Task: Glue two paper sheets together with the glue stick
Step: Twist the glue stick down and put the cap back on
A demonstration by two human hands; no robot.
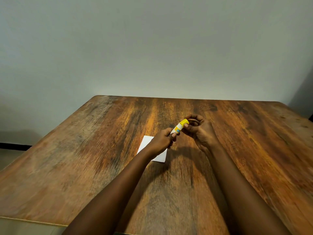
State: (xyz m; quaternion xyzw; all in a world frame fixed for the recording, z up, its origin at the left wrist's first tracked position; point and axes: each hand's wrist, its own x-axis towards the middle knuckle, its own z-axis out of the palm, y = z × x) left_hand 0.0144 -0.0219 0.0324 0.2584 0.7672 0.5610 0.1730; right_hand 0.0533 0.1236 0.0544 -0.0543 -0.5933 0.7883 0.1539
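Your left hand (162, 138) grips the glue stick (178, 128) while your right hand (197, 128) pinches its yellow cap (184, 122), still on, so the paper (152, 148) remains unglued.

We see a wood table (101, 150), dark brown w/ orange streaks, grain running away from us. One white paper (143, 145) lies flat on it, approx. mid-table, turned a bit off the table's edges. Part of the paper is hidden from our view, so we can't tell if it's one sheet or two stacked. Left of the paper the top looks greyer & worn. Right of it the wood is warmer orange. Beyond the paper the far edge runs straight.
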